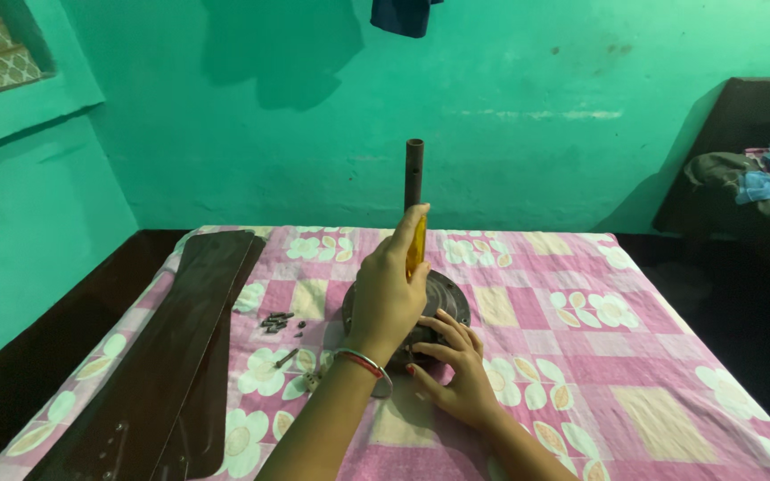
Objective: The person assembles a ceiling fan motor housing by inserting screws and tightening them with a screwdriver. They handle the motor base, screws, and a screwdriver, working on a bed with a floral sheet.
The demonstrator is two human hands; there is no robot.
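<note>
Screwdriver point(416, 245) with the yellow handle stands near upright in the left hand point(388, 298), grip wrapped tight round it; tip drops straight onto the fan motor point(446, 298) mid-bed; right hand point(461, 374) rests spread on the housing at 5 o'clock.

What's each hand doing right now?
Left hand: closed around yellow-handled screwdriver.
Right hand: open, fingers resting on ceiling fan motor.

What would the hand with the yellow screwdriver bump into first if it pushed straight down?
Most likely the round dark fan motor. The left hand holds the yellow screwdriver upright, tip aimed down at it, though the tip itself is hidden behind the hand.
</note>
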